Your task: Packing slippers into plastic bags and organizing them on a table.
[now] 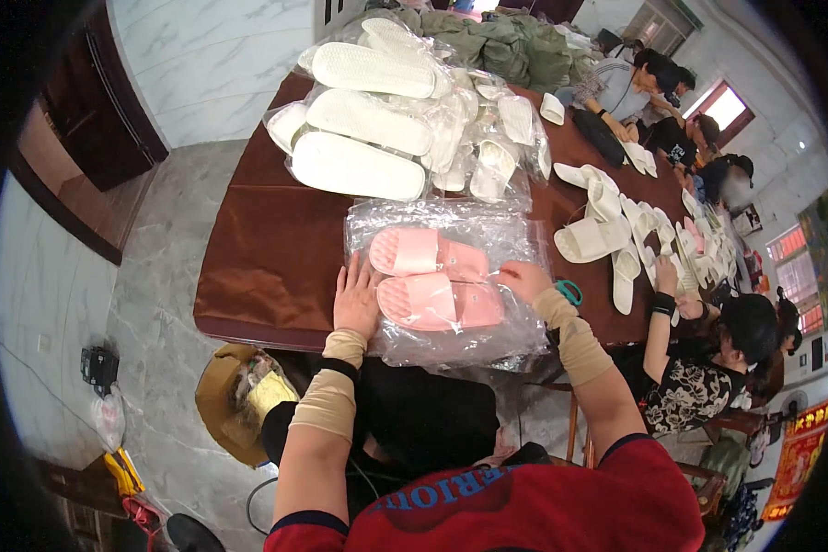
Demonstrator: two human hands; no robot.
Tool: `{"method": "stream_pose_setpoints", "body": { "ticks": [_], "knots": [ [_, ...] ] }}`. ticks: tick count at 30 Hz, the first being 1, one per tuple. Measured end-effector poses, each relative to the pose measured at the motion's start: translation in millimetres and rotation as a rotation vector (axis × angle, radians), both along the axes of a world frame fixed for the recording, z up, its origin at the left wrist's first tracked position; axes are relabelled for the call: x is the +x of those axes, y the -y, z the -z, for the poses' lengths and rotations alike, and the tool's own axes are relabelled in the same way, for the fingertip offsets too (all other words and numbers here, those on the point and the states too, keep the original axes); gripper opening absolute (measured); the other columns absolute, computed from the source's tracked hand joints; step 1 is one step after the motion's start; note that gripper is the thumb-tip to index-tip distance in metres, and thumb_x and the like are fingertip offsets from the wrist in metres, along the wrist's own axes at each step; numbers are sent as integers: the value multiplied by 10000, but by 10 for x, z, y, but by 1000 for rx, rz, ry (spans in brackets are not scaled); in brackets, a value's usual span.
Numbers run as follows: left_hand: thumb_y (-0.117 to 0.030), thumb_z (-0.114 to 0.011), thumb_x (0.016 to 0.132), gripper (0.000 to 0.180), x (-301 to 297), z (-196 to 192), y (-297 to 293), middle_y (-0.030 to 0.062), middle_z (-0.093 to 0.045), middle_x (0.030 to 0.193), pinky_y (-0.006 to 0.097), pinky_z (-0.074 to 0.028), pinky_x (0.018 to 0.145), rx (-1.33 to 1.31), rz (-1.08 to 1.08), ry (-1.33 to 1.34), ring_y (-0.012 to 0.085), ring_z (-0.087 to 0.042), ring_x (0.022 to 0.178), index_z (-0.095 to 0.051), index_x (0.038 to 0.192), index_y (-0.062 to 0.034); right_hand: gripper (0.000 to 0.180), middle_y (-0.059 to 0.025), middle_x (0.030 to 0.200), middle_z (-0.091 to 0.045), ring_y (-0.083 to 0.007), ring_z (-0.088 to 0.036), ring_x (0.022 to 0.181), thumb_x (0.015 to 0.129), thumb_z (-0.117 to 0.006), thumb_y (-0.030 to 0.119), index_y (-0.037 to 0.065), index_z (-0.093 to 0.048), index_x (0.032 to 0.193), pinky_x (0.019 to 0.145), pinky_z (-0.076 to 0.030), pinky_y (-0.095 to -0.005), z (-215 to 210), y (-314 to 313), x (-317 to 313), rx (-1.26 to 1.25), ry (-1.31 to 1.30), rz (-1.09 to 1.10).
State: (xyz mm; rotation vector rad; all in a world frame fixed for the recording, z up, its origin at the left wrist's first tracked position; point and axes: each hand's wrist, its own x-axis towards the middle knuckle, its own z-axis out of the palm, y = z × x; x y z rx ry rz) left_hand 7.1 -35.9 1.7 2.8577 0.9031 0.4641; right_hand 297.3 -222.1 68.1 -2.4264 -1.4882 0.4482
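A pair of pink slippers [420,302] lies side by side on clear plastic bags [442,216] in front of me. Their textured toe-end soles point left. My left hand [357,296] rests with fingers spread at the left edge of the plastic, touching the slippers' left side. Beyond the slippers' right ends, my right hand [527,281] is closed on top of the plastic. What it holds, if anything, is hidden. Right beside that hand are the teal handles of scissors [570,293].
Bagged white slippers [363,166] are piled at the far side of the brown-covered table [267,244]. Loose cream slippers [593,237] spread along the right. Several people work there, one co-worker's hand [665,274] among the slippers. A cardboard box [213,405] stands below the table's near edge.
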Motion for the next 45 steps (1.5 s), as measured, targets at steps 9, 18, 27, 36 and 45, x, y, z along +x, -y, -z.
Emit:
{"method": "stream_pose_setpoints", "body": {
  "ticks": [9, 18, 27, 36, 45],
  "knots": [
    [-230, -396, 893, 421, 11, 103, 29, 89, -367, 1412, 449, -186, 1114, -2, 1, 56, 283, -194, 1386, -468, 1293, -117, 299, -54, 877, -630, -174, -605, 764, 875, -571, 305, 54, -584, 1038, 652, -519, -361, -88, 197, 170, 53, -382, -374],
    [-232, -410, 888, 434, -2, -22, 30, 97, -356, 1421, 458, -183, 1113, -29, 2, 76, 287, -201, 1381, -455, 1306, -121, 282, -123, 979, -660, -204, -633, 911, 872, -606, 214, 14, -589, 1069, 765, -511, -326, -202, 407, 391, 185, -1342, 255],
    [-237, -382, 902, 430, -31, 108, 9, 91, -343, 1436, 449, -174, 1118, 6, 10, 61, 278, -186, 1389, -467, 1303, -108, 553, -97, 1035, -637, -188, -606, 880, 722, -746, 321, -26, -579, 1119, 742, -497, -334, 228, -95, 289, -346, -225, -319],
    [-257, -391, 894, 441, 2, 74, 28, 97, -363, 1422, 452, -179, 1113, 10, 8, 43, 280, -181, 1391, -477, 1301, -109, 466, -124, 1074, -614, -196, -606, 910, 796, -681, 134, -17, -519, 1206, 794, -497, -322, 352, -156, 412, -34, -879, 105],
    [-303, -392, 883, 468, -139, 178, -62, 137, -340, 1427, 452, -160, 1114, -4, 22, 26, 301, -162, 1395, -471, 1274, -58, 358, -83, 1032, -635, -182, -627, 924, 810, -650, 49, -12, -545, 1146, 821, -509, -322, 334, -325, -7, 133, -1472, 387]
  ]
}}
